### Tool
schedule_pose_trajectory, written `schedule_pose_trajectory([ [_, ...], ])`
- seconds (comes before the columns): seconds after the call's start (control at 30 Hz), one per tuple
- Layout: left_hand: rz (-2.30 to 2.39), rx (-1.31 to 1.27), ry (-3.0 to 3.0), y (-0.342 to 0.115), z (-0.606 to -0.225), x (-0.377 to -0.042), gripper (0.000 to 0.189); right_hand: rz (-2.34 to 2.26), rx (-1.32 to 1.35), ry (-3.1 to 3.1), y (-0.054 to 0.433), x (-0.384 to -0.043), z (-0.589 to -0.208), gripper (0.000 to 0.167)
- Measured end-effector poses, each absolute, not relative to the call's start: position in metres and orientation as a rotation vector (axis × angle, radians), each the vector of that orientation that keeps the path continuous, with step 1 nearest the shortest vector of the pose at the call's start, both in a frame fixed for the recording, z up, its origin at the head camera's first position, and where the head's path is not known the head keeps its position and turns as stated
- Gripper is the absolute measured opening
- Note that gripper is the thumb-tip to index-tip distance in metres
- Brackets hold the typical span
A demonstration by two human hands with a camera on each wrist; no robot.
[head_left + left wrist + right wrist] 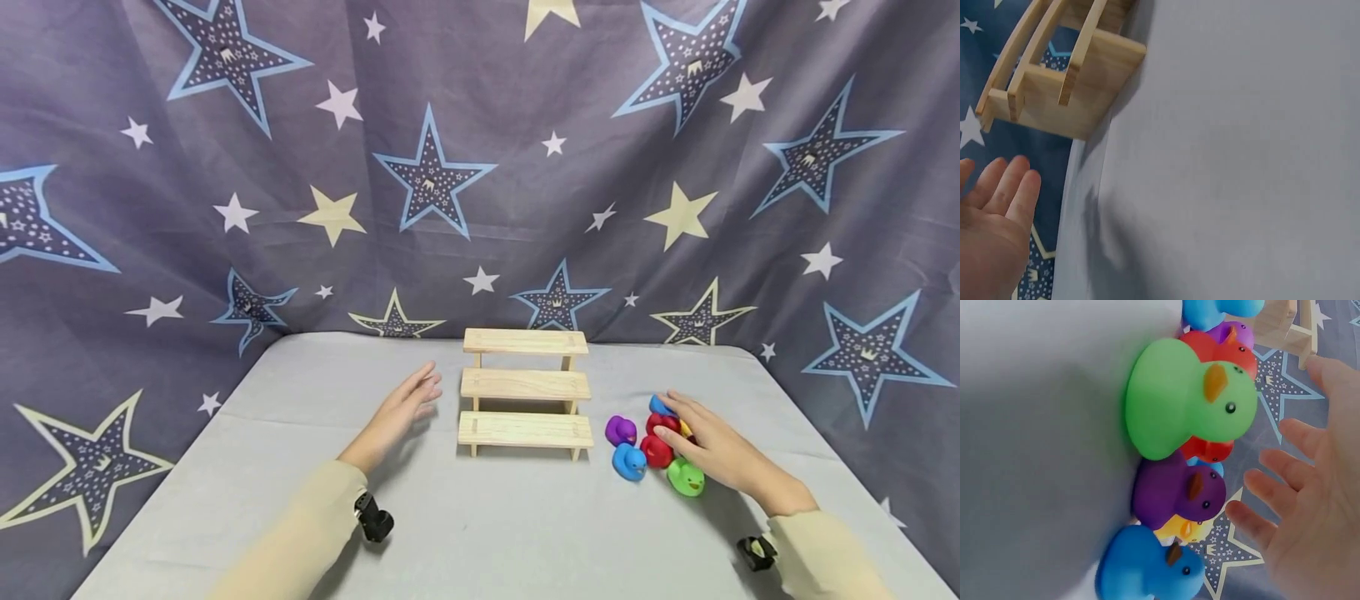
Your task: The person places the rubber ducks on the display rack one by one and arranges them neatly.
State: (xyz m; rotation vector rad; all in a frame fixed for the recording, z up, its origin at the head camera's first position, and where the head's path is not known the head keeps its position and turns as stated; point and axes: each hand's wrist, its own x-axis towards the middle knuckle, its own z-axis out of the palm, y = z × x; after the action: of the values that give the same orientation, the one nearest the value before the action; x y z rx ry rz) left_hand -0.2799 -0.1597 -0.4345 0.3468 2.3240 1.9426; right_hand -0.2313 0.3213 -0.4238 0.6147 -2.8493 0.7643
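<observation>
My left hand (pixel 397 414) hovers with fingers extended, just left of a three-step wooden shelf (pixel 525 384). In the left wrist view its palm and fingers are bare, apart from the shelf. My right hand (pixel 720 446) is spread over a cluster of rubber ducks, holding none. Around it sit a green duck (pixel 686 477), a red duck (pixel 657 451), another red one behind, a blue duck (pixel 629 462) and a purple duck (pixel 621 430). The right wrist view also reveals a dark purple duck (pixel 1163 490), a yellow duck (pixel 1188 529) and a blue duck (pixel 1132 565), largely hidden by the hand in the head view.
A pale grey cloth covers the table (pixel 480 533). Behind and beside it hangs a dark curtain (pixel 480 208) printed with stars. Each wrist wears a black camera mount, such as the left mount (pixel 372 517).
</observation>
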Motion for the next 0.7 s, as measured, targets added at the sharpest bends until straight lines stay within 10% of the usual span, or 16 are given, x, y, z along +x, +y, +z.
schedule_pose_trajectory([
  [0.7, 2.212, 0.201, 2.071, -0.102, -0.445, -0.300, 0.053, 0.679, 0.674, -2.841, 0.301, -0.240, -0.421, 0.063],
])
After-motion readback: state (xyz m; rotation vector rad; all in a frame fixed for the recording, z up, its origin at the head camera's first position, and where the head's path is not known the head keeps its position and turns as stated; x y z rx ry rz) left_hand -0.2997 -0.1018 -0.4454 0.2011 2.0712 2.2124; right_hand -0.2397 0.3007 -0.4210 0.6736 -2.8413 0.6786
